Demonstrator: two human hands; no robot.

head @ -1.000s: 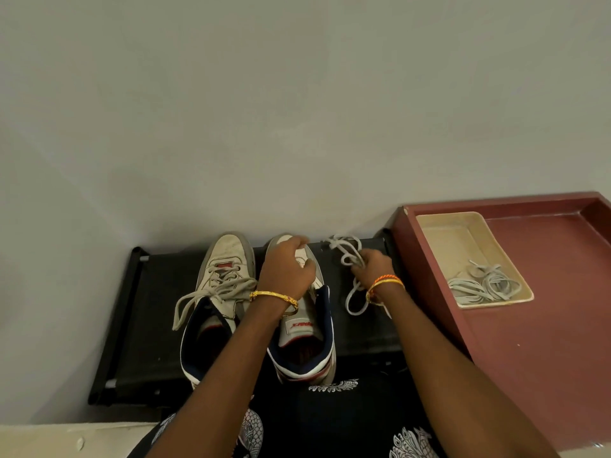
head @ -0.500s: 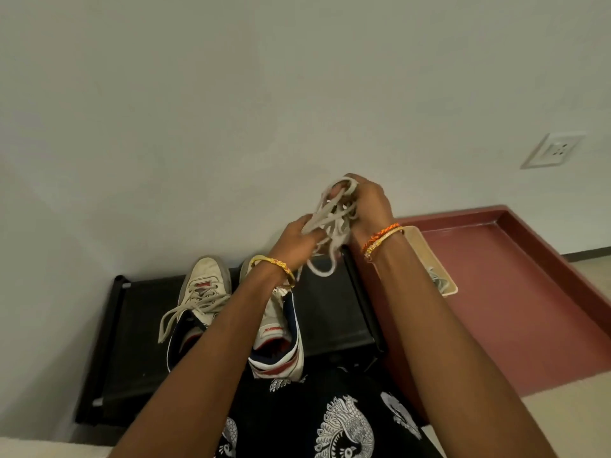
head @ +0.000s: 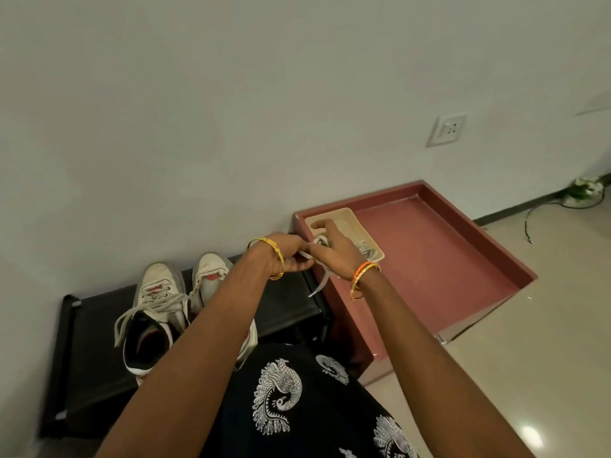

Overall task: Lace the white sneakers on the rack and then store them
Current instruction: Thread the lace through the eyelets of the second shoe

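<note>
Lower centre of the frame: a black garment (head: 297,408) printed with white peacock motifs; both forearms extend upward from it, the left forearm crossing over the right-hand sneaker (head: 211,276) and hiding most of its body. Left of centre, the black rack (head: 86,352) carries both white sneakers side by side, toes toward the wall; the left-hand sneaker (head: 155,309) is laced, its lace ends trailing loose over the side (red tongue labels show on both). At mid-frame the left hand (head: 291,256) and right hand (head: 334,252) meet, fingers curled and pinching a white shoelace (head: 322,279); one end hangs down between the wrists. Behind the right hand, a beige tray (head: 347,214) holding more laces sits in the corner of a maroon platform (head: 446,259). Upper right: a wall socket (head: 446,129).
</note>
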